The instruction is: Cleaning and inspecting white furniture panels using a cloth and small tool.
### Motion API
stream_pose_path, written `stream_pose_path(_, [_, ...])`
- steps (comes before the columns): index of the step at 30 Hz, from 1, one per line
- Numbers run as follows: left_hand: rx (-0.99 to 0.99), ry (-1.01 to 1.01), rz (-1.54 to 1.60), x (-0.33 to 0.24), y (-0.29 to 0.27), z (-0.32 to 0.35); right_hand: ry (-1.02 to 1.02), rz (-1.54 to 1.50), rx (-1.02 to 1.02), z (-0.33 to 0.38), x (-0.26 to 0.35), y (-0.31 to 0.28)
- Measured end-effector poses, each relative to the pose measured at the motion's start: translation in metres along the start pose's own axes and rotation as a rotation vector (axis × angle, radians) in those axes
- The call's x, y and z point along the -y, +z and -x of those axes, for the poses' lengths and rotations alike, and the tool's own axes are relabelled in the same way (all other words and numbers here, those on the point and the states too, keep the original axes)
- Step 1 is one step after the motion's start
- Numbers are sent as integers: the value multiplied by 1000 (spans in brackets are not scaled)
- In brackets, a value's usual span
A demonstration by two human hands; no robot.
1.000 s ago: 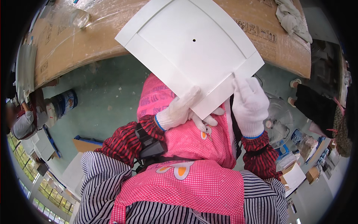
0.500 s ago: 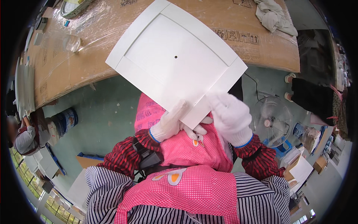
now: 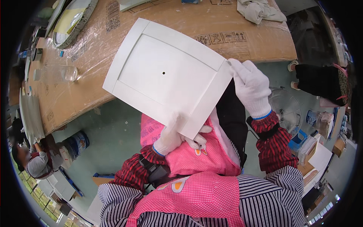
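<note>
A white framed panel (image 3: 151, 81), much like a small cabinet door, is tilted in front of me between my lap and the table. It has a recessed middle with a small dark hole. My gloved left hand (image 3: 170, 138) grips its near corner, thumb on top and fingers underneath. At the panel's right corner is my gloved right hand (image 3: 251, 85), its fingers pinched together against the edge. Whether those fingers hold something small there, I cannot make out.
A table covered with brown cardboard (image 3: 90, 79) and clear film spans the far side. On it are a white cloth (image 3: 261, 11), a clear cup (image 3: 70, 73) and an oval tray (image 3: 72, 24). A floor fan (image 3: 291, 113) stands right; another person (image 3: 38, 162) is at left.
My right hand has moved away from me along the panel's right edge, from near the close corner to the right corner. My left hand keeps its grip. The view has shifted somewhat.
</note>
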State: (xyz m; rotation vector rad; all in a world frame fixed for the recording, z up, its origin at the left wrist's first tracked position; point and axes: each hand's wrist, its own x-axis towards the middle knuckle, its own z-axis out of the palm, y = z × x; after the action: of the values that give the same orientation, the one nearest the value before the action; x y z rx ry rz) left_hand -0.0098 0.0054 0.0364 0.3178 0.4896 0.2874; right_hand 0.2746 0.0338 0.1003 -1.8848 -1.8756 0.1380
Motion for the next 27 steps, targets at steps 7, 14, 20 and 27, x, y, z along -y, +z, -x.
stream_pose_path(7, [27,-22,-87,-1,-1,1,37,-4,-65,0,3,4])
stream_pose_path(14, [30,-7,-35,3,-4,2,22,49,-42,4,3,9])
stream_pose_path(20, [-1,-9,-101,-2,3,1,-43,89,19,1,-2,4])
stream_pose_path(27, [-2,-10,-72,1,-2,0,-163,48,89,22,9,8])
